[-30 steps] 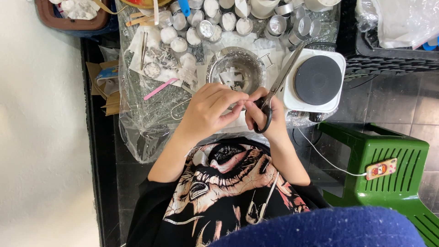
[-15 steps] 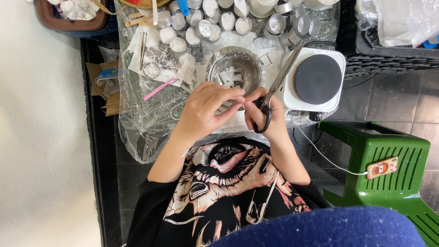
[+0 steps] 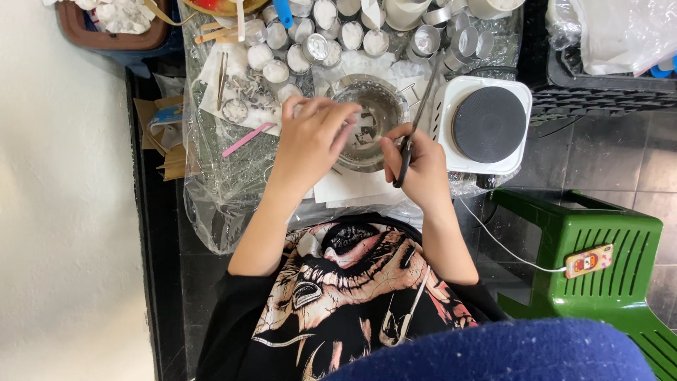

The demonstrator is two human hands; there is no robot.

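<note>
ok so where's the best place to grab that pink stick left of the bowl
Take the pink stick near its middle, pinching across its narrow width from above. It lies flat and slanted on the plastic sheet, so there is nothing to get under. The left hand is nearest; the right hand already holds scissors.

around the bowl: the metal bowl [image 3: 370, 116] is boxed in pretty tight
behind it: rows of small tins [image 3: 338, 32], no gap
right of it: hot plate [image 3: 489, 125], scissors [image 3: 416, 120] across the gap
left of it: pink stick [image 3: 247, 139] and clutter
in front: bare white paper [image 3: 345, 189], only open spot
</note>
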